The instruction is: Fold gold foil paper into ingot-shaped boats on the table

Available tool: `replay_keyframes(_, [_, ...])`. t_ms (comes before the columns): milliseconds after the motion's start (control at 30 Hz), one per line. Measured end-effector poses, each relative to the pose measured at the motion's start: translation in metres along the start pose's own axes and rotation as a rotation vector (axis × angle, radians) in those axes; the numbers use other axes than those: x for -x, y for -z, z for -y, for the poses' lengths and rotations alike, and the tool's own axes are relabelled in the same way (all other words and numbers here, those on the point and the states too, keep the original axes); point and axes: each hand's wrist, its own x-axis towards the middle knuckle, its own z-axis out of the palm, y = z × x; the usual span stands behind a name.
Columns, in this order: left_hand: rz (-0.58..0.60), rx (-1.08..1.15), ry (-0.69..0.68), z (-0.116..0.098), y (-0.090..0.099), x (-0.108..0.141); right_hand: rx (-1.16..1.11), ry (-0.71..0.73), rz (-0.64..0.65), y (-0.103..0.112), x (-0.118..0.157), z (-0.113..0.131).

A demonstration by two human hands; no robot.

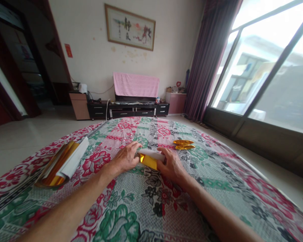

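A sheet of gold and white paper (150,161), curled or folded, lies at the middle of the table between both hands. My left hand (127,156) has its fingers bent at the sheet's left end. My right hand (172,165) grips the right end, thumb on the gold side and fingers over the white edge. Two folded gold paper pieces (183,142) lie side by side beyond my right hand. At the left rests a stack of gold and white sheets (63,161), slightly curled.
A patterned cloth (118,222) covers the round table. Beyond it stand a low black cabinet (131,111), a pink cloth (136,84) over a screen, and a pink side cabinet (176,103). A large window (272,67) is at the right.
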Motion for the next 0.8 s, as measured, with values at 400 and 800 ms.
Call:
replay_keyframes(400, [0.065,0.015,-0.059,-0.007,-0.007,-0.001,-0.128,-0.131,0.069,0.014,-0.007,0.011])
replay_keyframes(800, [0.128,-0.16,-0.164,-0.014,-0.009,0.001,-0.057,-0.21,0.206,0.021,-0.005,0.015])
